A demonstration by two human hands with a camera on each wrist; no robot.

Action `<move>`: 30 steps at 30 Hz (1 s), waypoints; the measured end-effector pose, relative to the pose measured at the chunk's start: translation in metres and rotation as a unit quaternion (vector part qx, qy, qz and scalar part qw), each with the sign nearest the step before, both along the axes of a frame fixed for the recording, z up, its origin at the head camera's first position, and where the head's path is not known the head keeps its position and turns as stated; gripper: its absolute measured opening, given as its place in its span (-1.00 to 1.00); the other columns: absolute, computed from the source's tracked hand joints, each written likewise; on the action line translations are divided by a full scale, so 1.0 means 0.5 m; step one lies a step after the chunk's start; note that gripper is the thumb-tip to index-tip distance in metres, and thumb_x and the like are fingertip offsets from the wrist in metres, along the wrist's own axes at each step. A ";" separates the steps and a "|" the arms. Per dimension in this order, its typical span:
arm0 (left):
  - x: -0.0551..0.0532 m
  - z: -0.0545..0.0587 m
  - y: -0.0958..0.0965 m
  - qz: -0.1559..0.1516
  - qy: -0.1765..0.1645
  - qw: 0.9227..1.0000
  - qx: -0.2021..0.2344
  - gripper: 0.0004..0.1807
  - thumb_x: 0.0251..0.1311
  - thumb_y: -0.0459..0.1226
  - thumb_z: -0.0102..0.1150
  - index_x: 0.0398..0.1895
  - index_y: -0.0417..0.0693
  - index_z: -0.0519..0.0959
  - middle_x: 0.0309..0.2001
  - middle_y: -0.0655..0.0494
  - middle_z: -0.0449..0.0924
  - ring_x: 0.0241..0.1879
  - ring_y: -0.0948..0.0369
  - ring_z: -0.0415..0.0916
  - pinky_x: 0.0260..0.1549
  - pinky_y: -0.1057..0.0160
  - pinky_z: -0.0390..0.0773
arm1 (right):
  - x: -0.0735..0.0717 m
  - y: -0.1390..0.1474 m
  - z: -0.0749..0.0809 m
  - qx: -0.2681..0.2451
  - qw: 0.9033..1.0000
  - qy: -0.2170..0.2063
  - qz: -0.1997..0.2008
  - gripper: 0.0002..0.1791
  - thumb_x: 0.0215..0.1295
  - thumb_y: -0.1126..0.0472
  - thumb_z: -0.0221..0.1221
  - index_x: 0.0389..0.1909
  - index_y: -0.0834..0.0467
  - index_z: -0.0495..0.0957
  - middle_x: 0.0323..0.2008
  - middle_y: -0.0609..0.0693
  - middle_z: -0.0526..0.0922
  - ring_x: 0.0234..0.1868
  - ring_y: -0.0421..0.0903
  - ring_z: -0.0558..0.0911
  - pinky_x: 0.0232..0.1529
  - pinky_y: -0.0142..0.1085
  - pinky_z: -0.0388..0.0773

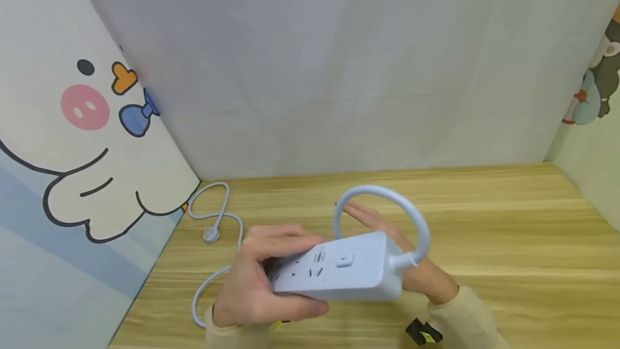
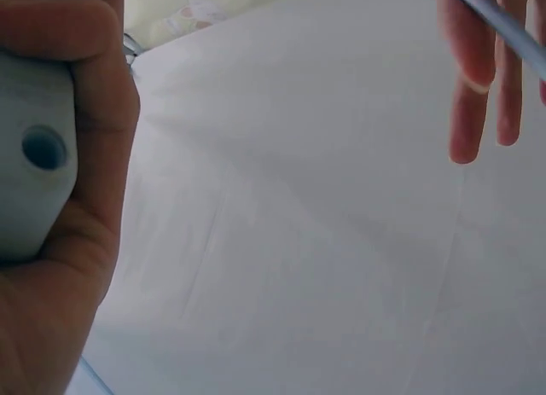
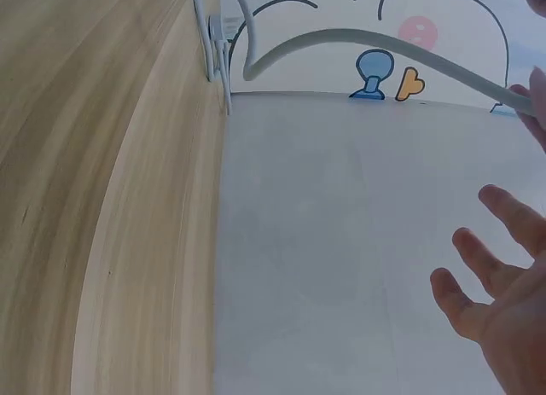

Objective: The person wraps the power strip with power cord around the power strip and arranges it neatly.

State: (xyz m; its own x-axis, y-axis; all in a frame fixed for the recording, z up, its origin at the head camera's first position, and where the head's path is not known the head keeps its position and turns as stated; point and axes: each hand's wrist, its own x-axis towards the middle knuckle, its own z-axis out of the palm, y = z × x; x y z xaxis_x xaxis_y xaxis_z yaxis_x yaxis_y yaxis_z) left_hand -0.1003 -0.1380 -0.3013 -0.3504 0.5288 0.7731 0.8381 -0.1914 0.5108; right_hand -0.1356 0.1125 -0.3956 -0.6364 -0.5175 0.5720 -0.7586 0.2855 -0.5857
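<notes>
The left hand [image 1: 249, 278] grips a power strip [image 1: 360, 268] over the table [image 1: 504, 241], long axis left-right, the end with the cord [image 1: 420, 220] rightward. Beyond, the right hand [image 1: 379, 224] spreads three fingers; whether it pinches the cord, I cannot tell. Tabletop extends right.

Power strip [image 1: 363, 265]: one end hidden by left fingers [image 1: 286, 246].
Right fingers [image 2: 469, 126]: cut by left wrist view's edge.
Cord [image 1: 423, 230]: partly hidden.

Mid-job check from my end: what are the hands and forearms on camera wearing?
The left hand and right hand are ungloved. Plain cream fabric sleeves end at both wrists. A small black piece with a yellow marking shows beside the right sleeve.
</notes>
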 end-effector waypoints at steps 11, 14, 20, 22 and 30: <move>-0.004 -0.008 -0.013 0.067 -0.024 0.993 0.099 -0.32 -0.43 -0.49 0.60 0.00 -0.38 0.68 -0.16 -0.16 0.76 -0.26 0.13 0.70 -0.32 0.27 0.64 | -0.029 0.065 -0.008 -0.059 0.991 -0.110 -0.045 -0.68 0.39 0.33 0.22 0.10 0.02 0.67 0.42 0.12 0.45 0.52 0.20 0.26 0.33 0.44 0.20; -0.002 -0.010 -0.015 0.131 -0.058 0.976 0.163 -0.34 -0.47 -0.58 0.53 -0.04 -0.43 0.69 -0.15 -0.06 0.78 -0.24 0.17 0.71 -0.23 0.29 0.66 | -0.037 0.103 -0.002 -0.067 0.985 -0.140 -0.078 -0.81 0.47 0.30 0.15 -0.02 0.07 0.67 0.33 0.13 0.55 0.45 0.12 0.39 0.35 0.31 0.31; -0.019 -0.011 -0.007 0.272 -0.067 0.920 0.275 -0.42 -0.33 -0.66 0.46 -0.04 -0.54 0.65 -0.19 -0.03 0.78 -0.27 0.17 0.69 -0.21 0.28 0.69 | -0.035 0.171 0.027 -0.129 0.978 -0.167 -0.006 -0.80 0.53 0.44 -0.03 -0.22 0.29 0.58 -0.33 0.00 0.74 -0.23 -0.21 0.72 -0.16 -0.39 0.63; -0.027 -0.015 -0.005 0.330 -0.063 0.892 0.304 -0.42 -0.29 -0.64 0.47 -0.01 -0.49 0.66 -0.18 -0.03 0.78 -0.26 0.17 0.70 -0.21 0.29 0.69 | -0.032 0.184 0.034 -0.130 0.976 -0.173 0.031 -0.75 0.52 0.48 -0.07 -0.30 0.27 0.55 -0.54 0.01 0.60 -0.52 -0.16 0.60 -0.45 -0.34 0.57; -0.063 -0.033 -0.014 0.518 -0.014 0.796 0.312 -0.38 -0.18 -0.50 0.59 0.10 -0.15 0.70 -0.07 -0.07 0.76 -0.16 0.18 0.66 -0.16 0.35 0.62 | -0.020 0.224 0.048 -0.069 0.979 -0.193 -0.006 -0.69 0.50 0.44 0.01 -0.39 0.13 0.62 -0.67 0.04 0.36 -0.66 -0.06 0.31 -0.65 -0.23 0.29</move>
